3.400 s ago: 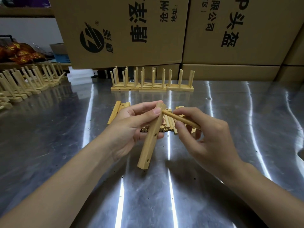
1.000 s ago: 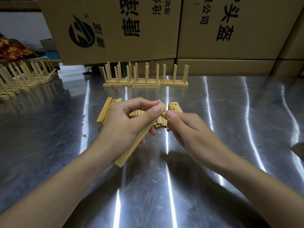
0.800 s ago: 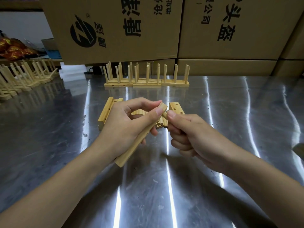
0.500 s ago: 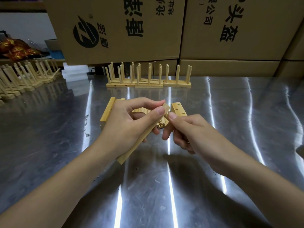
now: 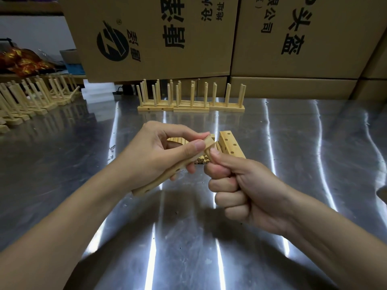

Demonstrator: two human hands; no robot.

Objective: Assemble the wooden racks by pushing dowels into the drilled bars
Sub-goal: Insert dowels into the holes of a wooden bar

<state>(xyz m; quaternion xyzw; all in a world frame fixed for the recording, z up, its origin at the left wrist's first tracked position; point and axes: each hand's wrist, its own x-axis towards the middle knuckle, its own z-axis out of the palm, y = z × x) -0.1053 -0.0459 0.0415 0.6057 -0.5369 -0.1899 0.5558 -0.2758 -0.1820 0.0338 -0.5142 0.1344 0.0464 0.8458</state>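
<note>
From the head view, the left hand (image 5: 159, 151) grips a drilled bar (image 5: 146, 188) above the tabletop (image 5: 293, 143). Thumb and fingers are wrapped round its upper half, and the bar slants down toward the person. The right hand (image 5: 247, 189) is balled into a tight fist right against the bar's top end, with the thumb pressing there. It looks clamped on a dowel (image 5: 208, 152), of which only a stub shows, so how deep the dowel sits cannot be told. Behind the hands, a pile of loose dowels (image 5: 201, 161) lies beside a spare bar (image 5: 229, 144). Finished racks (image 5: 190, 101) stand in a row farther back, before the cardboard boxes (image 5: 155, 36), and more racks (image 5: 31, 97) are off to the left. The danger here is a crooked push: if the dowel enters at an angle it could jam, or split the wood round the hole. The hold on the bar is high up too, so a hard shove may twist it in the left hand, or the fist could slip off and pinch a finger.
</note>
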